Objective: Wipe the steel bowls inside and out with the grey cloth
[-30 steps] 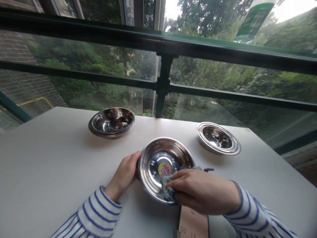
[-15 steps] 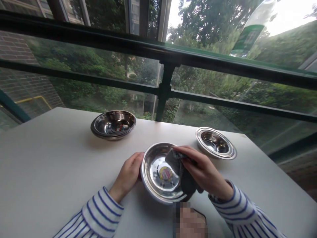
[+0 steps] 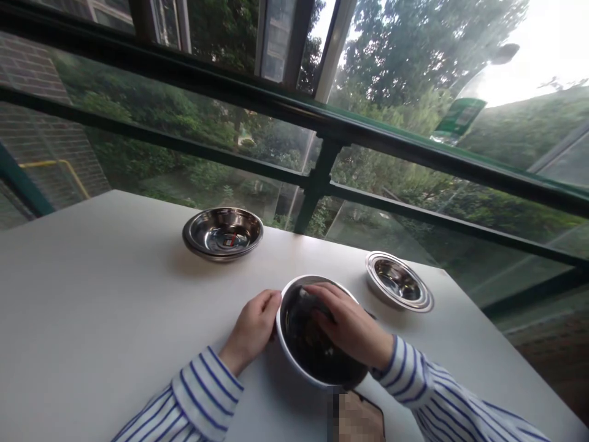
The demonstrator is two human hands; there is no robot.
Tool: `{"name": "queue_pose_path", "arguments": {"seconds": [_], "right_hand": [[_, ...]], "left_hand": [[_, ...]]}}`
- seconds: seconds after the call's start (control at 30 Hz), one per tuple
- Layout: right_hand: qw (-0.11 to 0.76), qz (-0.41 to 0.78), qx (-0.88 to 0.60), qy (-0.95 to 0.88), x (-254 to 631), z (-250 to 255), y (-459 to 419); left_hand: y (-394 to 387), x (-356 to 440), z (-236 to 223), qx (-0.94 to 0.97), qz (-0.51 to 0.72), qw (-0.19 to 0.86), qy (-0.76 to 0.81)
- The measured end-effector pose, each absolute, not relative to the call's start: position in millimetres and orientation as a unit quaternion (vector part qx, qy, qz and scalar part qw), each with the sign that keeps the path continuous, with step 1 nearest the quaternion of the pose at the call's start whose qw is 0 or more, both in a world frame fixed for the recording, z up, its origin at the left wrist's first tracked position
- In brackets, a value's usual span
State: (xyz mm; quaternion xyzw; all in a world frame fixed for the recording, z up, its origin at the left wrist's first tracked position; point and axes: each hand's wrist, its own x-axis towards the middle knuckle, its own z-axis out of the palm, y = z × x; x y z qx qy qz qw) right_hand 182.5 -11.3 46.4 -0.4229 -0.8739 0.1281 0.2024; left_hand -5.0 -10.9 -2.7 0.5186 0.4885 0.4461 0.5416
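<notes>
A shiny steel bowl (image 3: 307, 357) sits in front of me on the white table, its inside looking dark. The fingers and thumb of my left hand (image 3: 252, 330) are closed on its left rim. Inside the bowl, my right hand (image 3: 350, 325) presses a dark grey cloth (image 3: 315, 302) against the inner wall. Most of the cloth is hidden under that hand and blends with the dark metal. The round sticker on the bowl's bottom cannot be made out now.
Nested steel bowls (image 3: 223, 248) stand at the back left of the table (image 3: 138, 294). Another steel bowl stack (image 3: 396, 288) stands at the back right. A pixelated phone-like object (image 3: 361, 420) lies at the near edge. Behind runs a green railing (image 3: 317, 175) with a bottle (image 3: 460, 116).
My right hand with the cloth has moved from the bowl's right rim down and left into its inside. The bowl's interior looks darker. The whole view has tilted slightly.
</notes>
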Motion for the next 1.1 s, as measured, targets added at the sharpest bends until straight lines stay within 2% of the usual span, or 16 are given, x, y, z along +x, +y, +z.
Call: {"name": "queue_pose_path", "arguments": {"seconds": [0.17, 0.27, 0.37, 0.7, 0.93, 1.1], "right_hand": [[0.078, 0.075, -0.45, -0.886, 179.5, 42.2, -16.8], [0.044, 0.036, -0.45, -0.891, 180.1, 42.9, -21.0], [0.021, 0.044, -0.444, -0.895, 181.4, 41.6, -20.8], [0.03, 0.063, -0.42, -0.905, 169.0, 25.3, -5.6], [-0.001, 0.117, -0.31, -0.944, 165.7, 41.2, -19.0], [-0.002, 0.125, -0.313, -0.942, 161.3, 45.8, -27.0]], "left_hand": [[-11.3, -3.1, -5.3, 0.526, 0.446, 0.536, 0.487], [-11.6, -2.5, -7.2, 0.527, 0.445, 0.536, 0.486], [-11.4, -2.5, -8.2, 0.531, 0.446, 0.532, 0.485], [-11.4, -3.4, -7.2, 0.565, 0.454, 0.484, 0.49], [-9.0, -4.6, -10.6, 0.569, 0.459, 0.465, 0.499], [-9.8, -6.5, -8.5, 0.558, 0.464, 0.485, 0.488]]}}
